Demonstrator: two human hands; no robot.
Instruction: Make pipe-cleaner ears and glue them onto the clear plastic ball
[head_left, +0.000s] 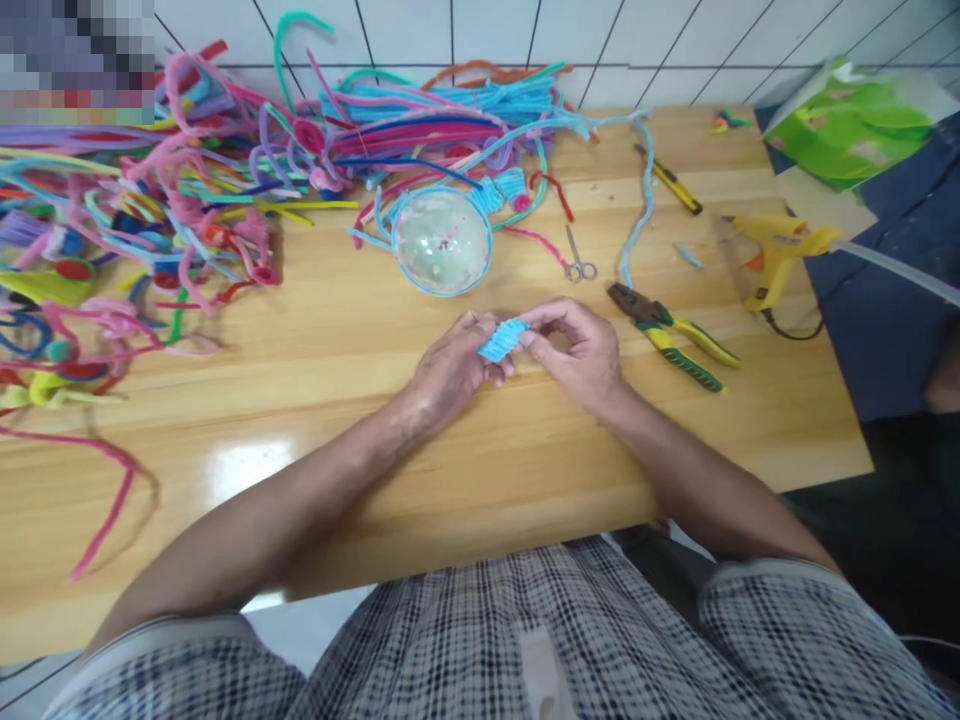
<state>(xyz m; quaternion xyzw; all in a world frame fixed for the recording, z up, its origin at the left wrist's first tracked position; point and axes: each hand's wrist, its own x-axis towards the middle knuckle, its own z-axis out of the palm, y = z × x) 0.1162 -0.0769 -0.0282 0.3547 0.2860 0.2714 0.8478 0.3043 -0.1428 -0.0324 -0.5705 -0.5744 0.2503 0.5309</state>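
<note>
Bright-blue fuzzy material makes up the small ribbed piece (502, 341) in hand, at the centre of the frame, just above the counter (322, 330) and below the clear bowl (444, 250). The left hand (459, 355) is closed on its left side, and the right hand (574, 345) has thumb and forefinger pinched on its upper-right corner.

Its long axis slants gently from lower left to upper right, one end toward the left palm, the other toward the right fingertips (whether it has a front or a back, I cannot tell). It appears held flat enough to show its broad face upward.

My reading is that the step in hand is shaping or evening the piece by fingers alone; the next move seems to call for a steady left grip and small, light pinches on the right. The pliers (651, 315), right of centre, lie untouched.
</note>
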